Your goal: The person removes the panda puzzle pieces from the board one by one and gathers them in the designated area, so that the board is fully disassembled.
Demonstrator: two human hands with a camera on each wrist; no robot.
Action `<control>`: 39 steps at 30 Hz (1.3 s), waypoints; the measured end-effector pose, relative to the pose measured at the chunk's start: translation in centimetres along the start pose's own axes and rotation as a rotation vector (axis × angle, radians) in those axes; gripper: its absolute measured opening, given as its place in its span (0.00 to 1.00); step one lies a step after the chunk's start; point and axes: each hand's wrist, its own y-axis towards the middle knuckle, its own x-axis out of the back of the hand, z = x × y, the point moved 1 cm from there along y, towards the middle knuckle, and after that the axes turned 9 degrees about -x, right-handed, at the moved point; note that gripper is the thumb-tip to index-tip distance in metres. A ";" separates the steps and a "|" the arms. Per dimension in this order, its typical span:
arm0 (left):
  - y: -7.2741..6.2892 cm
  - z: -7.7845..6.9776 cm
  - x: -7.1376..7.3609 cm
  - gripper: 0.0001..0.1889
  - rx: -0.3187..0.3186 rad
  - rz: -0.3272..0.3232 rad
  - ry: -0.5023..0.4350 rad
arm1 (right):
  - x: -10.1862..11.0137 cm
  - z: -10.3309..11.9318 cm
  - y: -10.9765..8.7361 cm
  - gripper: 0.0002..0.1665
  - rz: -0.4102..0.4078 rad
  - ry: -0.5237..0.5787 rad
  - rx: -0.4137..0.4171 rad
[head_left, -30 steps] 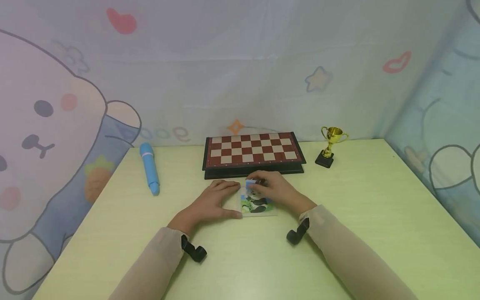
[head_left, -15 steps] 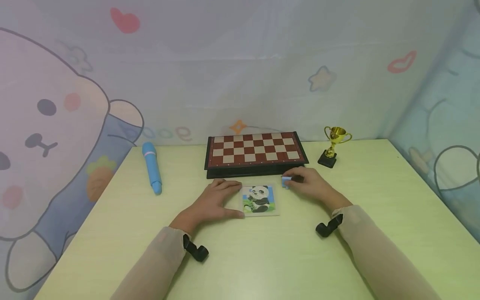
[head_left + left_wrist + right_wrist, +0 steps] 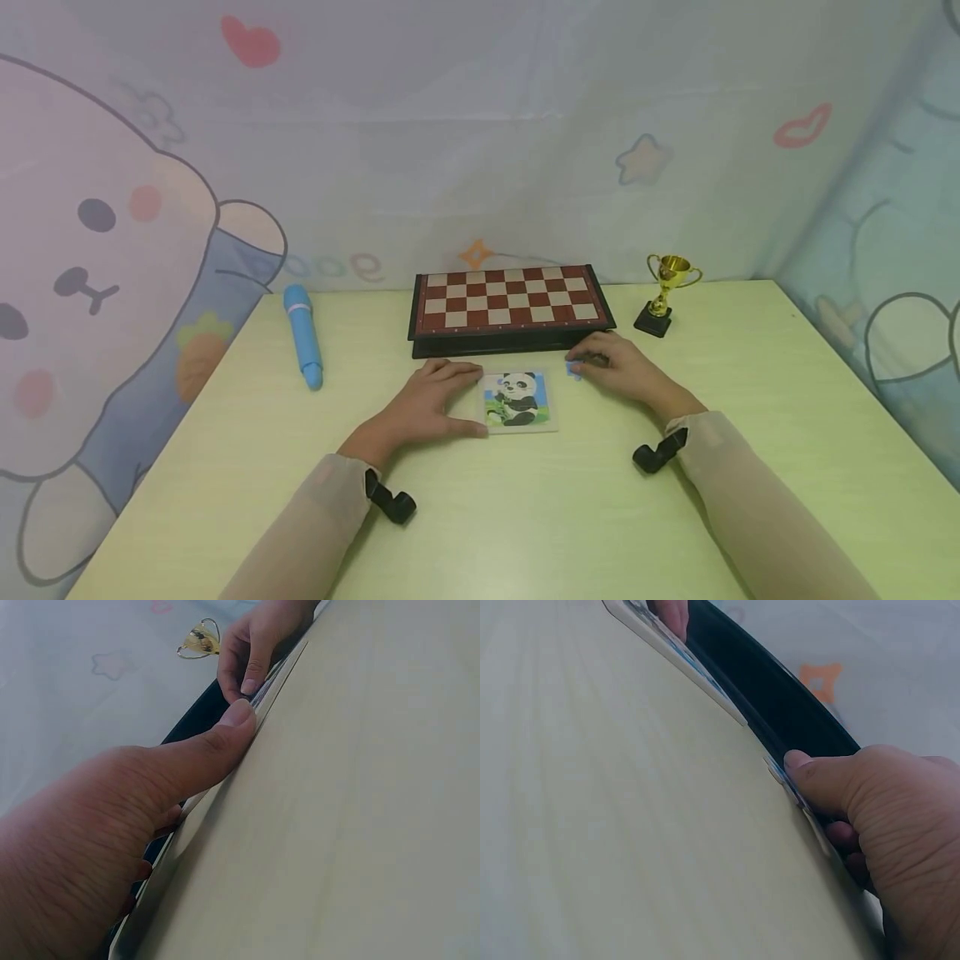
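Observation:
A small square panda jigsaw puzzle (image 3: 517, 400) in a pale frame lies on the table in the head view. My left hand (image 3: 431, 404) holds its left side, with the thumb at the near corner and the fingertips at the far corner. In the left wrist view the thumb of that left hand (image 3: 187, 761) rests along the frame's edge. To the right of the puzzle, my right hand (image 3: 618, 367) pinches a small blue puzzle piece (image 3: 573, 370) low at the table. The right wrist view shows this puzzle piece (image 3: 775, 770) edge-on beneath the right thumb, partly hidden.
Directly behind the puzzle lies a red-and-white chessboard box (image 3: 510, 300) with black sides. A gold trophy cup (image 3: 663, 292) stands at the back right. On the left lies a blue toy microphone (image 3: 303, 337). A printed cloth (image 3: 450, 150) hangs along the table's back edge.
My right hand has moved right, from over the puzzle to the table beside it, with the blue piece, which now sits lower and flatter. My left hand has stayed at the frame.

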 end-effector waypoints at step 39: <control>-0.2 0.1 0.0 0.51 -0.022 -0.008 0.001 | -6.2 7.5 3.5 0.07 0.107 -0.012 0.222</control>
